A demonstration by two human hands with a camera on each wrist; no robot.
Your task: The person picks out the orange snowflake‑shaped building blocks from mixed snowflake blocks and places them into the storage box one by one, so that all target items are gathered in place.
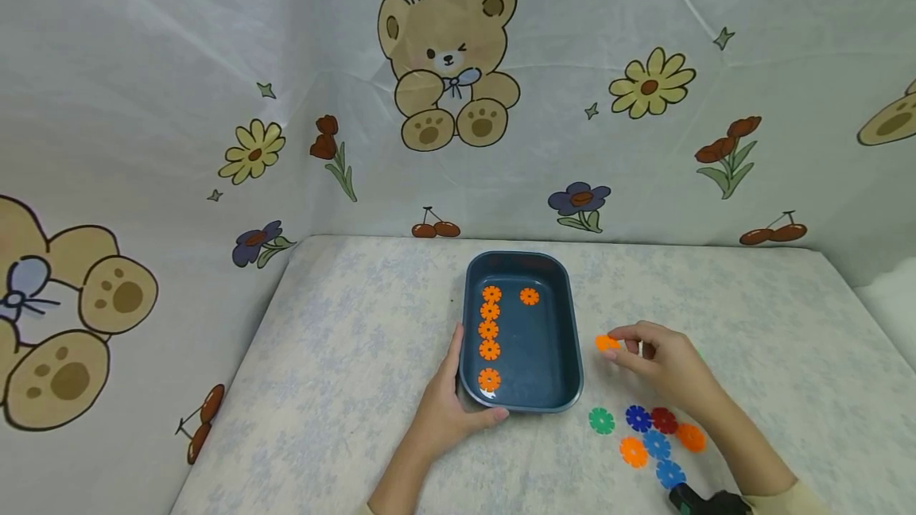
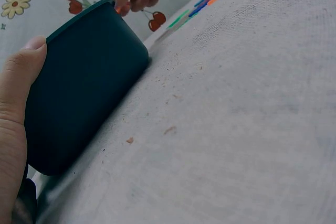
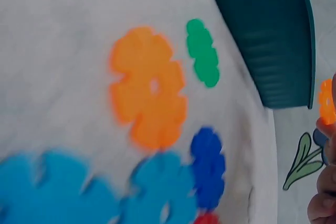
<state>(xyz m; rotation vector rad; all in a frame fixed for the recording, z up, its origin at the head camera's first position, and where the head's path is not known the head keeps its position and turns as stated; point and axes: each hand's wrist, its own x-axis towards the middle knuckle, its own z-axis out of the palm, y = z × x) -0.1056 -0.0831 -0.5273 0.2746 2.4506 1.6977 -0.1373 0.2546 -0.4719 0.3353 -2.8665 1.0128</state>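
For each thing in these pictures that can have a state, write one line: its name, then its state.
Tray: upright, holding six orange discs.
Left hand: gripping the tray's near left corner.
Right hand: pinching an orange disc above the table, right of the tray.
Loose discs: lying flat on the table.

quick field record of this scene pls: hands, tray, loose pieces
left hand: holds the tray's near left corner
right hand: pinches an orange flower piece, right of the tray
tray: dark teal; six orange pieces inside, five in a column, one apart
loose pieces: green, blue, red, orange, on the cloth by the right wrist
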